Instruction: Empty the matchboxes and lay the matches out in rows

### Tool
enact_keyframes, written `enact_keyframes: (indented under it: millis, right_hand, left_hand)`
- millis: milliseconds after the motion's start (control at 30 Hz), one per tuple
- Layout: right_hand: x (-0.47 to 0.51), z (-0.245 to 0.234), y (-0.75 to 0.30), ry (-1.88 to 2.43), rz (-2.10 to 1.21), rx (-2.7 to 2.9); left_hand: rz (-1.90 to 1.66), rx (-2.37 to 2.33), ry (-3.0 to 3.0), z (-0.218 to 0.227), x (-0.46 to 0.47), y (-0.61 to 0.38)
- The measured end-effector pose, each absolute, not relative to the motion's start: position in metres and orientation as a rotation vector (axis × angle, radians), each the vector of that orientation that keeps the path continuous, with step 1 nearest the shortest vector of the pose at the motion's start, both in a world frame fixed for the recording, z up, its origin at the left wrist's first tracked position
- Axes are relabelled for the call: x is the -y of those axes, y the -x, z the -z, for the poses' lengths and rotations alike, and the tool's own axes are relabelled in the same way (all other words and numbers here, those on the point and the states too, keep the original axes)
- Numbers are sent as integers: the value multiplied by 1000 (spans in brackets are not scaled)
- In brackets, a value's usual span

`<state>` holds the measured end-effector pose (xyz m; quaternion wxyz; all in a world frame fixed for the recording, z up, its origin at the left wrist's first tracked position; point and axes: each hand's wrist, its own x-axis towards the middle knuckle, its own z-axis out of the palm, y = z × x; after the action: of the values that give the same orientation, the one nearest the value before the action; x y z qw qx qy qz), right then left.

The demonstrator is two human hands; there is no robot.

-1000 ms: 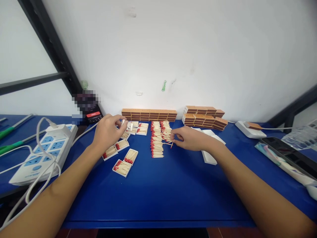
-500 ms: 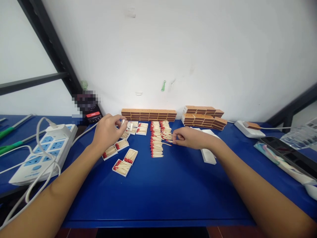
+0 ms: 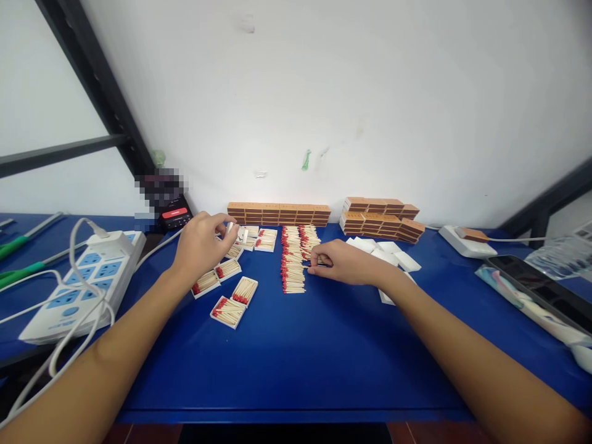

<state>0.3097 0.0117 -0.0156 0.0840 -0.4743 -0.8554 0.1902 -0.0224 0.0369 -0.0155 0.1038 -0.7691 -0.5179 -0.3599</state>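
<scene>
My left hand [image 3: 203, 243] is closed round a small white matchbox tray [image 3: 243, 235], held up at the left of the loose matches. My right hand [image 3: 340, 262] is in a pinch at the edge of the match piles, with a match [image 3: 306, 267] between thumb and fingers, mostly covered by them. Beside it lie red-headed matches [image 3: 292, 265] in a long row, with a second pile [image 3: 309, 237] partly behind my fingers. Open trays filled with matches, such as the nearest tray [image 3: 227, 312], lie below and behind my left hand.
Stacked brown matchboxes [image 3: 277, 216] line the wall, with more stacks [image 3: 382, 223] at right. White trays [image 3: 388, 250] lie partly behind my right forearm. A power strip [image 3: 83, 287] with cables is at left; a black phone [image 3: 541, 290] is at right.
My right hand has moved left onto the loose match by the row and pinches it. More white trays show behind the right arm. My left hand stays put with its tray.
</scene>
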Motion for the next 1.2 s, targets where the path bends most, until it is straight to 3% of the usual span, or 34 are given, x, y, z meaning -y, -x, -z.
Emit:
enact_keyframes:
  millis: [267,600,1200]
  right_hand:
    - [-11,12,-319,1511,-641,2626]
    - [-15,6,-331,1338,-828,2650]
    - [-20,24,-308,1520,-294,2361]
  left_hand:
    - [1079,1527,2264,15,-37,22]
    - [1066,1524,2266,15,-37,22]
    - [1078,1535,2278,14,-35,21]
